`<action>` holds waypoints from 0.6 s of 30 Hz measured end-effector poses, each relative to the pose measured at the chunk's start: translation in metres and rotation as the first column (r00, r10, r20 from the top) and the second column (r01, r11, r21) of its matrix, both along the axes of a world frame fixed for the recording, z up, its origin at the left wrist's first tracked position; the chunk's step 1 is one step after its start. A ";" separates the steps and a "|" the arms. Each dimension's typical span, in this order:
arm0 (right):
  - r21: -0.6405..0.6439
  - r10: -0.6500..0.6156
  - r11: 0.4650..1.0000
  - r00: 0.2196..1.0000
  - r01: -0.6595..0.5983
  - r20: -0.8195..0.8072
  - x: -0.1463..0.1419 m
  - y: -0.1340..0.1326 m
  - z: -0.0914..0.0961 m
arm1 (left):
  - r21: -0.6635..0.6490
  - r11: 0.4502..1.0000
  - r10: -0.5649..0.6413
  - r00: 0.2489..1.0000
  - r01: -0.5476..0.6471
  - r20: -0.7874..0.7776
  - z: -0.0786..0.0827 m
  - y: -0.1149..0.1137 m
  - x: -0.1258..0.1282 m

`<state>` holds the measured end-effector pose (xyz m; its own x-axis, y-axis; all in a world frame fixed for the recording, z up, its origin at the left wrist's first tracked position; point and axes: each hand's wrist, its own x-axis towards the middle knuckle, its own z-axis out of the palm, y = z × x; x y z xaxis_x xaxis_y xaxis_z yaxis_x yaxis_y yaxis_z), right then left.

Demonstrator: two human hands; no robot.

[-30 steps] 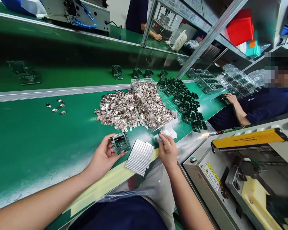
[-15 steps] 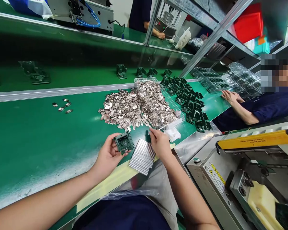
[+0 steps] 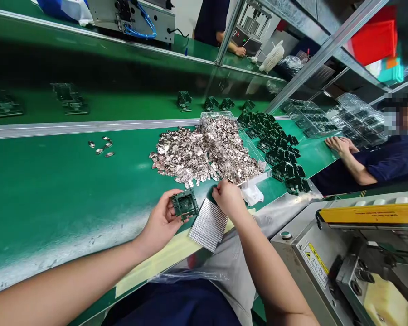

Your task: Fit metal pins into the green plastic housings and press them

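Observation:
My left hand (image 3: 161, 222) grips a small dark green plastic part (image 3: 185, 203) just above the green bench. My right hand (image 3: 228, 198) is curled over the far edge of a grey gridded sheet (image 3: 209, 225) that lies at the bench's near edge. Its fingertips are pinched close to the nearest pieces of a big heap of shiny metal clips (image 3: 204, 154). What the pinch holds, if anything, is hidden. A clear plastic tray (image 3: 255, 176) half buried in clips sits just beyond my right hand.
A pile of dark green parts (image 3: 280, 151) lies right of the clips. A few loose clips (image 3: 102, 147) lie far left. A co-worker's hands (image 3: 340, 144) rest at the right by clear trays (image 3: 313, 118). A grey machine with a yellow bar (image 3: 367, 215) stands at my right.
My right hand has moved left and away from me, from beside the white scrap to the sheet's far edge by the clip heap. My left hand keeps hold of the green part.

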<state>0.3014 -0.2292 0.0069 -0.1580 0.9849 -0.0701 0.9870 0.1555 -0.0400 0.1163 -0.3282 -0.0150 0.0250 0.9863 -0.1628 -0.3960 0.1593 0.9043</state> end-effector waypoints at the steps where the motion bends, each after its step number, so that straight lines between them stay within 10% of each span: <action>1: -0.012 0.016 1.000 1.000 -0.015 0.018 -0.002 0.002 0.001 | 0.002 1.000 0.001 1.000 -0.001 -0.001 0.000 0.000 0.000; 13: 0.068 0.127 0.991 0.967 -0.115 -0.221 0.002 -0.025 0.012 | 0.019 1.000 0.003 1.000 -0.003 0.031 -0.007 -0.001 -0.002; 18: 0.045 0.123 0.986 0.502 -0.163 -0.856 0.002 -0.075 0.021 | 0.068 0.998 -0.009 1.000 0.009 0.004 -0.004 -0.004 -0.001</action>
